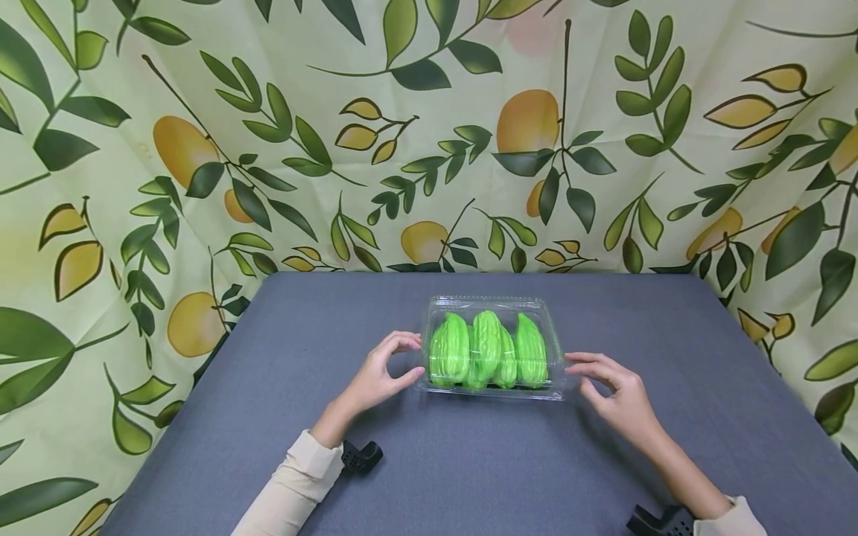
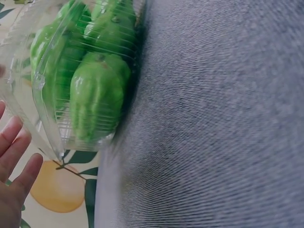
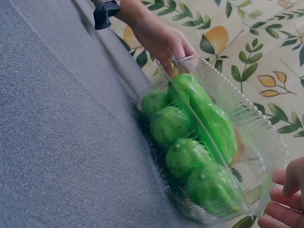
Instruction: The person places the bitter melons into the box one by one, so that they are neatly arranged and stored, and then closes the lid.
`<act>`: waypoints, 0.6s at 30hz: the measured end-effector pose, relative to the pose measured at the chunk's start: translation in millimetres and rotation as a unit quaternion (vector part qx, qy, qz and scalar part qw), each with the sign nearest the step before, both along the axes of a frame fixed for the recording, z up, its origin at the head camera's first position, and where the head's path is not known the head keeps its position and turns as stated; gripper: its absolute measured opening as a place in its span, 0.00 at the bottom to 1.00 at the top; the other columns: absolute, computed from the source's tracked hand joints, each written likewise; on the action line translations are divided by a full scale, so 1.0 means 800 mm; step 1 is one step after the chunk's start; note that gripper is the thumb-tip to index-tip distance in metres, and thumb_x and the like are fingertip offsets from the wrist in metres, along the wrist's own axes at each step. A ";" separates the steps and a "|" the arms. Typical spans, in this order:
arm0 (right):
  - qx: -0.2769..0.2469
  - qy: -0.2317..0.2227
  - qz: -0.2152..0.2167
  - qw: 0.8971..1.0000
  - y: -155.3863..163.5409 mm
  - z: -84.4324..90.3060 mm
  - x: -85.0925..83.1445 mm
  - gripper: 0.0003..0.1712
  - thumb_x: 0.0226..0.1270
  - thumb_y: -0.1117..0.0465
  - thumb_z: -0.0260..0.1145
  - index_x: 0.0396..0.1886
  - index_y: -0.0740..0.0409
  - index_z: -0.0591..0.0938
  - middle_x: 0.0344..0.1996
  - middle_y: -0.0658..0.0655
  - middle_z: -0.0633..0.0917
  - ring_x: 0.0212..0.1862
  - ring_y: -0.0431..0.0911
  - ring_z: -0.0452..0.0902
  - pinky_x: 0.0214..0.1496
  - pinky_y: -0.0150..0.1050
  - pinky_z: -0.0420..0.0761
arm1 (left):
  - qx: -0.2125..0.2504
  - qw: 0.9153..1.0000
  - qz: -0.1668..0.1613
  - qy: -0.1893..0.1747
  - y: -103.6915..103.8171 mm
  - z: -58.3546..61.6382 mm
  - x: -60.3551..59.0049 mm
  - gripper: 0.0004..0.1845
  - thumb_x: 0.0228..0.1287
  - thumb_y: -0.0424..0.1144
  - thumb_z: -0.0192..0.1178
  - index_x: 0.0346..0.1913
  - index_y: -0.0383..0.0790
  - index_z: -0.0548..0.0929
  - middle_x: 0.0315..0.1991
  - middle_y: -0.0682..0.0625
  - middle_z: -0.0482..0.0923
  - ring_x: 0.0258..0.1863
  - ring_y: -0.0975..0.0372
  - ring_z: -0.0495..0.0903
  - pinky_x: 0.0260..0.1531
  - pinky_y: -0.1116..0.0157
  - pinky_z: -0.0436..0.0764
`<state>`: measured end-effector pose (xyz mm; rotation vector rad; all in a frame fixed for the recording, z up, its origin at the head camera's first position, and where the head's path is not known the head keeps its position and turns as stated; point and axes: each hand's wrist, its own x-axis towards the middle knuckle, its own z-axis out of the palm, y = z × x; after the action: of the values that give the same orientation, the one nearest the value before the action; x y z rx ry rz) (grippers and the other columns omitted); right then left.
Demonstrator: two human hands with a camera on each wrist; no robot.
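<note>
A clear plastic clamshell box lies shut on the grey table, holding several ribbed green vegetables. My left hand is at the box's left end, fingers loosely curved, thumb tip at its near left corner. In the right wrist view the left hand touches the far end of the box. My right hand hovers just off the right end with relaxed fingers. In the left wrist view my left fingers sit beside the box and the vegetables.
The grey table stretches on all sides of the box. A leaf-and-lemon patterned cloth hangs behind it and along both sides. Black wrist mounts sit on both forearms.
</note>
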<state>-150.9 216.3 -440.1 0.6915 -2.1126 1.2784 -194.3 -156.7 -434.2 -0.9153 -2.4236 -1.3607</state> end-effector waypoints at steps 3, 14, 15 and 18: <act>-0.017 -0.018 0.013 1.000 0.000 -0.001 0.001 0.18 0.47 0.88 0.59 0.33 0.69 0.85 0.46 0.37 0.84 0.51 0.23 0.78 0.53 0.13 0.74 | 0.002 1.000 -0.001 -0.002 -0.001 -0.002 0.001 0.15 0.57 0.31 0.67 0.46 0.32 0.77 0.54 0.40 0.78 0.60 0.50 0.76 0.59 0.62 0.79; -0.022 -0.106 -0.062 0.992 -0.013 -0.010 0.014 0.14 0.49 0.80 0.70 0.36 0.65 0.85 0.39 0.36 0.82 0.40 0.19 0.78 0.42 0.16 0.79 | 0.000 1.000 0.019 -0.009 0.004 -0.009 0.007 0.18 0.53 0.30 0.70 0.46 0.31 0.77 0.54 0.41 0.78 0.61 0.50 0.75 0.58 0.58 0.79; -0.026 -0.122 -0.066 0.990 -0.013 -0.010 0.015 0.13 0.50 0.79 0.70 0.37 0.66 0.84 0.38 0.35 0.82 0.40 0.19 0.78 0.41 0.16 0.79 | 0.000 1.000 0.021 -0.015 0.004 -0.009 0.008 0.18 0.53 0.30 0.70 0.46 0.31 0.77 0.54 0.41 0.78 0.60 0.51 0.75 0.58 0.57 0.79; -0.047 -0.180 -0.065 0.980 -0.016 -0.010 0.018 0.13 0.53 0.76 0.70 0.41 0.70 0.82 0.36 0.31 0.81 0.39 0.19 0.77 0.39 0.16 0.79 | 0.004 0.999 0.029 -0.035 0.005 -0.008 0.009 0.18 0.54 0.31 0.70 0.47 0.31 0.77 0.54 0.40 0.77 0.59 0.52 0.75 0.56 0.53 0.80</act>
<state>-136.7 203.6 -448.3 0.2896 -2.3163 1.5088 -187.2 -152.9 -440.6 -0.8020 -2.4738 -1.4048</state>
